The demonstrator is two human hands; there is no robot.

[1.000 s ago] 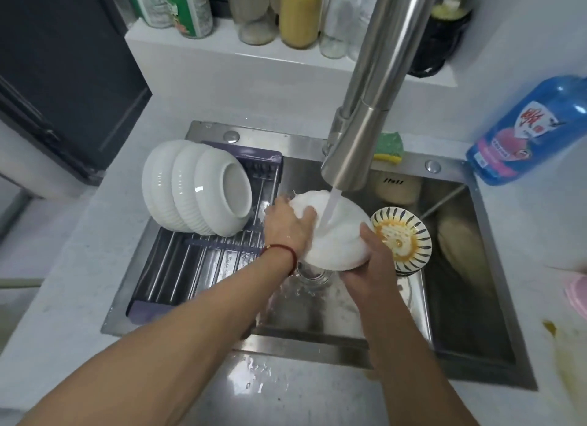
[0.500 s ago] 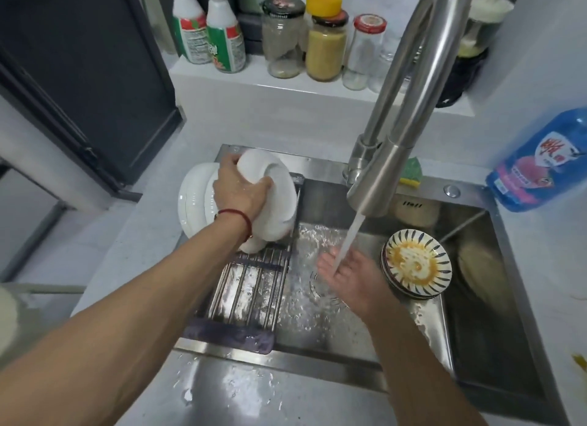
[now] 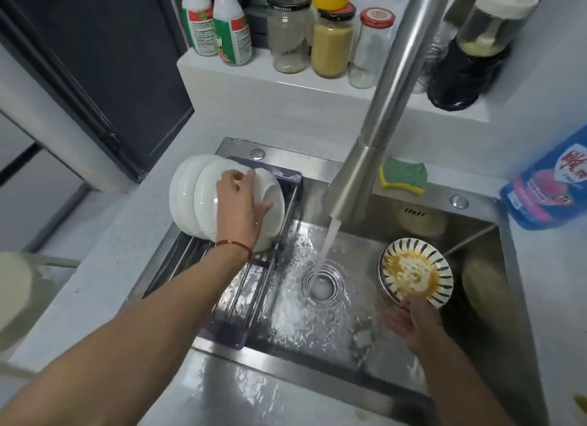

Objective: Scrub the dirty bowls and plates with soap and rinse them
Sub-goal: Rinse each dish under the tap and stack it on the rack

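Several white bowls [image 3: 190, 197] stand on edge in a row on the drying rack [image 3: 244, 286] at the sink's left. My left hand [image 3: 241, 209] grips the rightmost white bowl [image 3: 270, 190] against that row. A blue-striped dish [image 3: 416, 273] smeared with orange sauce sits tilted on a stack of similar dishes at the sink's right. My right hand [image 3: 406, 320] reaches its lower rim, and its fingers look blurred there. The tap [image 3: 359, 177] runs water straight into the drain [image 3: 324, 282].
A green and yellow sponge [image 3: 403, 174] lies on the sink's back ledge. A blue soap bottle [image 3: 549, 184] lies on the counter at right. Jars and bottles [image 3: 330, 34] line the shelf behind. The steel sink's front rim [image 3: 286, 390] is wet.
My left hand carried the rinsed white bowl from under the tap to the rack and set it against the other bowls. My right hand left the water stream and moved right to the striped dish.
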